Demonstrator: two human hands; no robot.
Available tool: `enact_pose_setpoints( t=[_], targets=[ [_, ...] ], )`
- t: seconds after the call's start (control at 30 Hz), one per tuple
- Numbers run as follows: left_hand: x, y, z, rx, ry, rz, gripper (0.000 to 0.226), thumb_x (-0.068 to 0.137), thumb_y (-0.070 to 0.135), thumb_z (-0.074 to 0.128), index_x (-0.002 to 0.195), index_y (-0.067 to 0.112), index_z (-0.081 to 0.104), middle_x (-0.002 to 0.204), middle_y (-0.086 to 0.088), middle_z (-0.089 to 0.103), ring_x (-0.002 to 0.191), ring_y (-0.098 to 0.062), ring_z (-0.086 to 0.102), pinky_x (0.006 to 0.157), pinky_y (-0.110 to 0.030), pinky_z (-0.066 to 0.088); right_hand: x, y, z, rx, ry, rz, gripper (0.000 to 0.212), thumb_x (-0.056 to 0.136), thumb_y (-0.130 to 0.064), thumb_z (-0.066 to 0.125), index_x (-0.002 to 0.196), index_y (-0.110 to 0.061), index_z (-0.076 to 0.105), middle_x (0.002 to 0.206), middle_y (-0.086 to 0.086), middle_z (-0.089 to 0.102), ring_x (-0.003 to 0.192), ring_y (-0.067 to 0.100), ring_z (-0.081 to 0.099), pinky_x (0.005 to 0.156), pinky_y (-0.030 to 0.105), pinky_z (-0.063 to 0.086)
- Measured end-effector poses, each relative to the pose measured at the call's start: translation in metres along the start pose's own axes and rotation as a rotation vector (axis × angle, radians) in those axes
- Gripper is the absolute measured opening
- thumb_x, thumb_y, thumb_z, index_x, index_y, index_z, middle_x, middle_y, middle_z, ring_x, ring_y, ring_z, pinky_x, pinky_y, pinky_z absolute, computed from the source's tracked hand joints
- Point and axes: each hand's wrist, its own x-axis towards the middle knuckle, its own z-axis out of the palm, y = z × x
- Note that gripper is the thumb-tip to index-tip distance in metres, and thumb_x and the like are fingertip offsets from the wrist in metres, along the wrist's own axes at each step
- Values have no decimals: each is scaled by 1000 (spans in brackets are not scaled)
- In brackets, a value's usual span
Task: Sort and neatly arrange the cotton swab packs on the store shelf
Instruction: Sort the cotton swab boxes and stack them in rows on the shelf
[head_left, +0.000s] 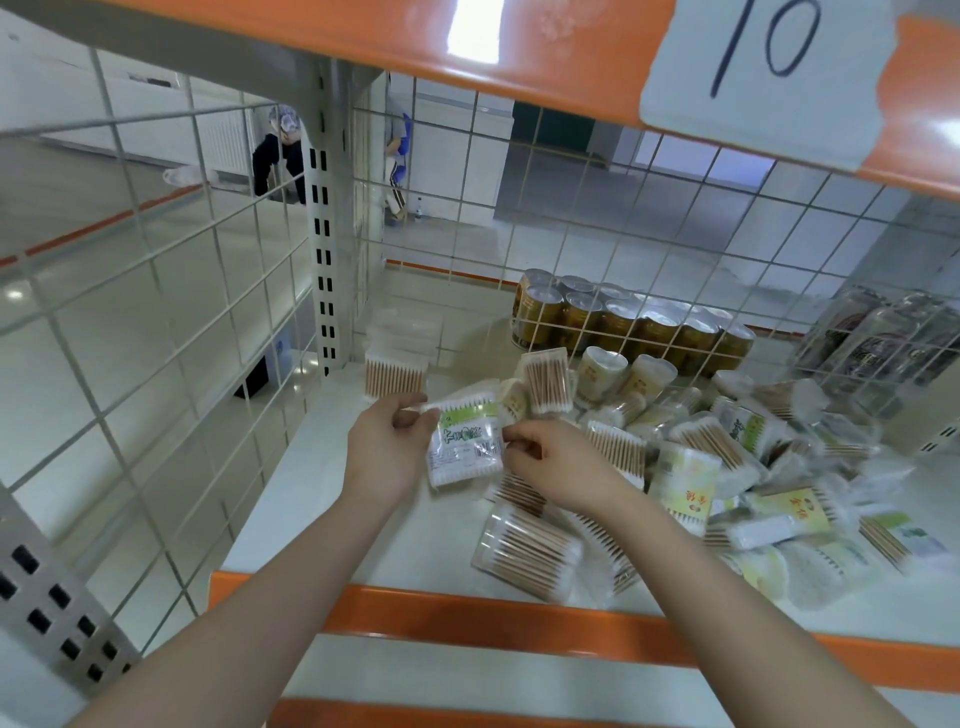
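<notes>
Both hands hold one flat cotton swab pack with a green label (464, 441) above the white shelf (332, 467). My left hand (387, 447) pinches its left edge and my right hand (545, 465) pinches its right edge. A stack of wooden-stick swab packs (396, 366) stands at the back left corner of the shelf. A loose pile of swab packs (727, 478) covers the right half, with a clear box of wooden swabs (527, 553) lying near the front edge.
Gold cans in shrink wrap (623, 322) stand behind the wire mesh back (571, 234). Wire mesh (156, 312) also closes the left side, beside a slotted upright post (324, 234). An orange-edged shelf (467, 47) hangs overhead. People stand far off beyond the mesh.
</notes>
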Motion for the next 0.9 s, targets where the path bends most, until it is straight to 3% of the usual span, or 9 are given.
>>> enact_pose_setpoints(
  t=[0.1, 0.27, 0.4, 0.53, 0.63, 0.83, 0.9],
  targets=[
    [-1, 3, -2, -15, -7, -1, 26, 88, 15, 61, 111, 4, 64, 98, -16, 68, 93, -26, 61, 79, -24, 41, -1, -2, 0, 34, 10, 6, 20, 89, -12, 52, 97, 0, 66, 88, 17, 66, 70, 15, 52, 65, 28, 41],
    [0, 5, -5, -56, -38, -2, 22, 88, 12, 60, 109, 5, 64, 97, -15, 68, 86, -20, 61, 76, -22, 42, -1, 0, 4, 47, 44, 1, 20, 88, -11, 54, 100, 0, 66, 92, 17, 67, 79, 26, 60, 76, 35, 46],
    [3, 5, -7, -58, -45, 10, 20, 87, 10, 61, 105, 5, 65, 95, -15, 69, 91, -24, 64, 80, -25, 45, 1, 0, 6, 67, 59, -12, 21, 88, -9, 56, 106, -9, 67, 89, 10, 67, 72, 12, 54, 70, 26, 46],
    [5, 5, -10, -46, -42, 12, 21, 86, 9, 61, 107, 5, 66, 93, -14, 69, 89, -22, 63, 81, -23, 43, 3, -2, 8, 86, 80, -19, 27, 87, -9, 57, 112, -15, 65, 83, -8, 61, 71, 6, 53, 68, 16, 44],
    [6, 6, -11, -52, -48, 11, 21, 86, 10, 61, 107, 6, 66, 95, -12, 69, 90, -22, 64, 84, -26, 46, 5, -2, 10, 97, 75, -20, 28, 87, -10, 58, 113, -16, 65, 83, -9, 61, 69, 3, 53, 67, 15, 45],
    [8, 7, -14, -40, -62, 19, 20, 86, 10, 62, 106, 9, 66, 91, -9, 67, 86, -19, 62, 77, -20, 41, 9, 0, 15, 82, 59, -10, 28, 87, -11, 57, 113, -16, 65, 78, -10, 60, 65, 1, 52, 59, 7, 40],
    [9, 5, -15, -28, -52, 33, 16, 85, 10, 62, 100, 10, 65, 87, -7, 66, 79, -16, 60, 69, -14, 41, 9, -1, 14, 71, 59, -2, 31, 87, -12, 56, 118, -15, 63, 80, -10, 60, 69, 3, 54, 63, 9, 41]
  ],
)
